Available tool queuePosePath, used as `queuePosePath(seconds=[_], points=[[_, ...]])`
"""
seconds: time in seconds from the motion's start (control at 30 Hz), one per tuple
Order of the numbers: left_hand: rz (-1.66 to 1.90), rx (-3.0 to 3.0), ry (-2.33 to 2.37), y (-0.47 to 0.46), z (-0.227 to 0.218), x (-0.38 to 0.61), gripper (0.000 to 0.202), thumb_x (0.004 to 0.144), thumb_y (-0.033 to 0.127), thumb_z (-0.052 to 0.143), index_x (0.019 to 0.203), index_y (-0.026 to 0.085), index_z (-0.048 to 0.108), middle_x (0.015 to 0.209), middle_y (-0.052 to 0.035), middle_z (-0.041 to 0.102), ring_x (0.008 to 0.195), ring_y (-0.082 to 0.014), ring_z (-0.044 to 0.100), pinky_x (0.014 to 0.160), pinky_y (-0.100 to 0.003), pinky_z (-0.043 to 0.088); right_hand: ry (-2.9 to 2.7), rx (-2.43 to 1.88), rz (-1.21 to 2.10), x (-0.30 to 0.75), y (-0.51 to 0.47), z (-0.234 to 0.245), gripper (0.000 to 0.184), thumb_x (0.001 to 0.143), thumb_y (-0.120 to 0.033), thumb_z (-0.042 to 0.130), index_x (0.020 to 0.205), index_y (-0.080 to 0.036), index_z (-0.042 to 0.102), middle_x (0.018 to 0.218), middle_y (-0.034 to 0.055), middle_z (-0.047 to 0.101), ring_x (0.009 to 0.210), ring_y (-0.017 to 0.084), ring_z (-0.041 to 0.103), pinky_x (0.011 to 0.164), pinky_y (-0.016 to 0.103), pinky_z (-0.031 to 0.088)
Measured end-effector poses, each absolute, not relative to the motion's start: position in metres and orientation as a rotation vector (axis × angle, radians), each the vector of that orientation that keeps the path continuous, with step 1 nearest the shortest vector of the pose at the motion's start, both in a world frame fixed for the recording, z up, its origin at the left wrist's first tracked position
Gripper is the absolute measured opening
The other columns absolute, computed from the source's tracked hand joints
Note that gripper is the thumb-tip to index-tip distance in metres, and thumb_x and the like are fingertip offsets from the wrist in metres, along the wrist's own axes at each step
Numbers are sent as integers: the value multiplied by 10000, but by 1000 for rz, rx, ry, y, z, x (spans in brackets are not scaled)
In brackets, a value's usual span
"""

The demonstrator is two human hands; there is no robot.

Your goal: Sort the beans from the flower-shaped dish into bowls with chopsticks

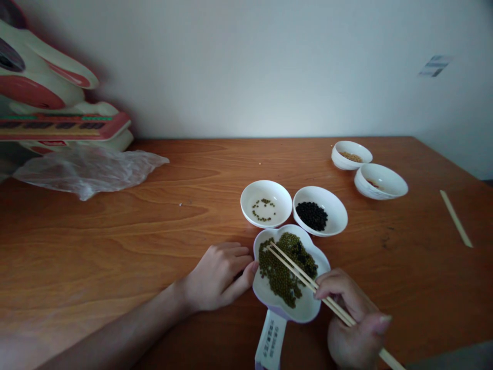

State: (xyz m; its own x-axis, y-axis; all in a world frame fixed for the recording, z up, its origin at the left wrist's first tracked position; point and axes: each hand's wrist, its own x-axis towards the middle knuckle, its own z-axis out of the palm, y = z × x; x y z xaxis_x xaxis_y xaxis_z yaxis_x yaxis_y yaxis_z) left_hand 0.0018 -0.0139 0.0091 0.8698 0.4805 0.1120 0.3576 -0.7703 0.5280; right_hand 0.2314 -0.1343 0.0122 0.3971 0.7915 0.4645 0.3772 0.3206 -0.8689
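My right hand is closed around a pair of wooden chopsticks. Their tips rest among green beans in a white flower-shaped dish. Some dark beans lie at the right of the green ones. Against the dish's left rim is my left hand, its fingers curled and the thumb touching the edge. Just beyond the dish stands a white bowl with a few green beans. To its right, another white bowl holds black beans. Whether the chopsticks pinch a bean is too small to tell.
Farther right are a bowl of yellowish grains and a bowl with a little reddish content. A wooden stick lies near the right edge. A clear plastic bag and a toy keyboard are at left. A printed label covers the dish's handle.
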Motion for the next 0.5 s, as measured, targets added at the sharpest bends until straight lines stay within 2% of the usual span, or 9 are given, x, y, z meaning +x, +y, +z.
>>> queuePosePath(seconds=[0.3, 0.5], points=[[324, 2526, 613, -13, 10, 3, 403, 1104, 308, 298, 788, 184, 516, 810, -32, 637, 748, -166, 546, 734, -303, 387, -1193, -1326, 398, 238, -139, -1, 759, 1043, -663, 200, 672, -211, 684, 641, 47, 637, 631, 187, 611, 559, 325, 434], [331, 2538, 613, -12, 11, 3, 401, 1103, 304, 301, 786, 185, 516, 805, -31, 632, 745, -164, 548, 735, -306, 394, -1186, -1299, 381, 235, -137, 6, 776, 1020, -705, 207, 646, -206, 669, 619, 45, 633, 592, 179, 602, 523, 316, 426]])
